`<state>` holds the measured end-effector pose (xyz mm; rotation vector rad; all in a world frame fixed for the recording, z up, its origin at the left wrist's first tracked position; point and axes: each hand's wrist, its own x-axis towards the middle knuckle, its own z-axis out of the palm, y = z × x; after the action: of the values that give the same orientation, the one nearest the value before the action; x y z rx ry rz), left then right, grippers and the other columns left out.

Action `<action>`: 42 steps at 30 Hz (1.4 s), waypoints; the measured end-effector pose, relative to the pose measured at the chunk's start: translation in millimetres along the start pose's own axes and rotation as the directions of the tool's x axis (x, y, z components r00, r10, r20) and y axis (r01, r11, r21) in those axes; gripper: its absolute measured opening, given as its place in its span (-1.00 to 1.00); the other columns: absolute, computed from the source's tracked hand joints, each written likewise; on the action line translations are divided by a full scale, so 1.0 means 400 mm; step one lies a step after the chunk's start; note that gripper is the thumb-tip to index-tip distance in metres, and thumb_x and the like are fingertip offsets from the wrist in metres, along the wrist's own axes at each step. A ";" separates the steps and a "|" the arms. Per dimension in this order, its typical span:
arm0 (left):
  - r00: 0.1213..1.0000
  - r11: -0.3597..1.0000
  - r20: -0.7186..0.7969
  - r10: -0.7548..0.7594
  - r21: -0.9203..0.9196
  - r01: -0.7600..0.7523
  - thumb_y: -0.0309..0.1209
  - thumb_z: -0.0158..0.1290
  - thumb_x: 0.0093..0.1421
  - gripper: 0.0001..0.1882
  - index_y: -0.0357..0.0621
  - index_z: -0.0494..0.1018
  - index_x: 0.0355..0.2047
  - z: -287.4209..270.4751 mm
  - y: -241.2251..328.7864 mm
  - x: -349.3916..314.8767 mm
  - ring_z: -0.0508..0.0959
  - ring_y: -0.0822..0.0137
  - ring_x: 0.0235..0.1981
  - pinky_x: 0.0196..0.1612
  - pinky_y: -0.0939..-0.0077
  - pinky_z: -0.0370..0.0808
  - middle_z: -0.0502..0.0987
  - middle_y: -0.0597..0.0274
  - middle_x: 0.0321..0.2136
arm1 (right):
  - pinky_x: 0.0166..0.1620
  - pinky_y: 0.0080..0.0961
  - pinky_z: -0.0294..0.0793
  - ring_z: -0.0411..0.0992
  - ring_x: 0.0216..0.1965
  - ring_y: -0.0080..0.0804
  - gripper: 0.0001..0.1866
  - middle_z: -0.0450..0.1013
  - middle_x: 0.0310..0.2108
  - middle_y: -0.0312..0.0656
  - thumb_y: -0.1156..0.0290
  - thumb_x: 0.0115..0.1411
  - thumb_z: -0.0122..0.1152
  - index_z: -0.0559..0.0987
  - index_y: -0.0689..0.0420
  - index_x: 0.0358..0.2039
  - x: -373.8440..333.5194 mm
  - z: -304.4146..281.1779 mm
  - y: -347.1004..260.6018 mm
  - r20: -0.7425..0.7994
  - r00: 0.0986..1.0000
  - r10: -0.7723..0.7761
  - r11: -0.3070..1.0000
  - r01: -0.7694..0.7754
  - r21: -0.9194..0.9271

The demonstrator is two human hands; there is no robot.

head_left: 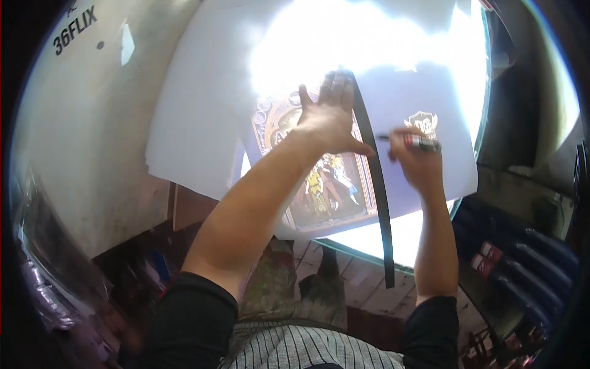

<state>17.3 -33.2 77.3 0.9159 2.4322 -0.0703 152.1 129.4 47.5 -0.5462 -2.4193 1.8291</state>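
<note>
A large pale sheet [430, 190] lies over a brightly lit glass table [396, 252]. Through or on it shows a colourful printed picture [326, 190] of costumed figures in an ornate border, and to its right a small crest [421, 123]. Along the picture's right side runs a long black straight strip [382, 209], its near end jutting past the table edge. My left hand [329, 120] lies flat with fingers spread, the thumb and fingertips reaching the strip. My right hand [413, 166] grips a marker pen [424, 144], its dark tip close to the strip's right edge.
More white sheets [190, 123] spread to the left and droop over the table's side. A pale panel [92, 141] stands at the left, with clear plastic wrapping [46, 277] below it. Blue-wrapped rolls [528, 264] lie at the right. Strong glare whitens the far part of the table.
</note>
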 end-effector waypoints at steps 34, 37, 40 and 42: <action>0.833 0.977 -0.512 0.212 0.110 -0.182 0.30 -0.11 0.25 -0.02 -0.20 -0.01 0.40 0.150 -0.096 -0.009 -0.09 0.07 0.49 0.43 -0.25 -0.23 -0.05 -0.04 0.45 | 0.42 0.15 -0.15 0.34 0.30 -0.09 -0.72 0.48 0.17 -0.03 0.19 0.44 -0.11 0.58 -0.09 -0.08 -0.742 0.095 0.168 -0.084 0.983 -0.161 0.845 0.094 -0.527; 0.854 0.978 -0.480 0.200 0.157 -0.141 0.35 -0.21 0.26 0.01 -0.18 -0.05 0.43 0.144 -0.096 -0.008 -0.11 0.08 0.49 0.44 -0.23 -0.23 -0.08 -0.01 0.46 | 0.42 0.16 -0.18 0.33 0.31 -0.08 -0.77 0.47 0.18 -0.02 0.26 0.41 -0.04 0.57 -0.09 -0.06 -0.739 0.098 0.163 -0.053 0.985 -0.164 0.824 0.108 -0.557; 0.874 0.978 -0.448 0.189 0.166 -0.126 0.38 -0.25 0.26 0.03 -0.18 -0.08 0.44 0.133 -0.087 -0.010 -0.14 0.10 0.50 0.44 -0.21 -0.26 -0.11 -0.01 0.47 | 0.42 0.18 -0.21 0.32 0.32 -0.07 -0.79 0.46 0.19 -0.03 0.32 0.38 0.01 0.56 -0.09 -0.04 -0.740 0.102 0.166 -0.044 0.987 -0.154 0.819 0.103 -0.564; 0.885 0.977 -0.428 0.182 0.177 -0.116 0.40 -0.25 0.26 0.04 -0.18 -0.10 0.45 0.130 -0.084 -0.009 -0.17 0.11 0.51 0.44 -0.20 -0.27 -0.12 -0.01 0.47 | 0.42 0.19 -0.23 0.32 0.32 -0.07 -0.79 0.46 0.19 -0.02 0.34 0.37 0.03 0.55 -0.08 -0.04 -0.740 0.103 0.169 -0.042 0.987 -0.157 0.813 0.105 -0.573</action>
<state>22.6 -73.2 30.1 1.3046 2.7884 0.0194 434.8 14.4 20.0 -0.4548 -2.8436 0.9755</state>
